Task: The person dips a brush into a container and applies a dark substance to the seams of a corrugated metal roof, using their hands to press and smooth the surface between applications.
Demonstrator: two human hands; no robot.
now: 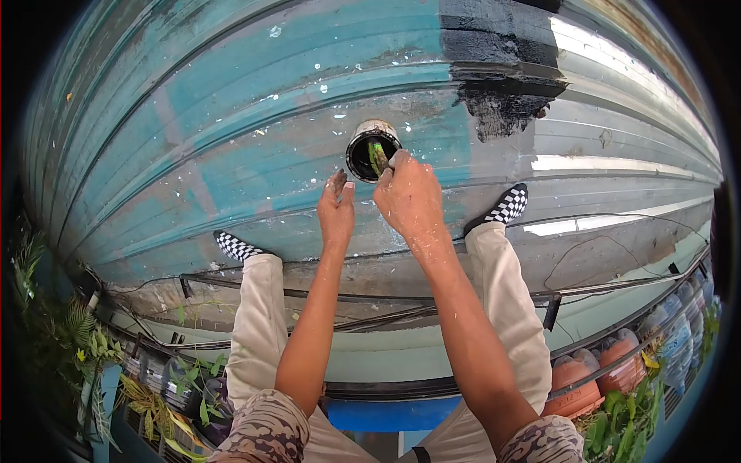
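A small paint can (376, 126) with a black-smeared rim stands on the corrugated metal roof. My right hand (411, 194) is closed around the green handle of a paintbrush (377, 157), which reaches into the can; its bristles are hidden inside. Just to the lower left of the can, my left hand (336, 212) is empty, with dark-stained fingertips and the thumb a little apart from the fingers. Black coating (502, 69) covers a strip of roof at the upper right, with a ragged lower edge.
Faded teal roof sheets (255, 100) with raised ribs and white specks spread around the can. My feet, in checkered shoes (509, 204), stand on either side. Behind them run cables and a metal rail (602, 288). Below are potted plants (575, 386) and plastic bottles (678, 336).
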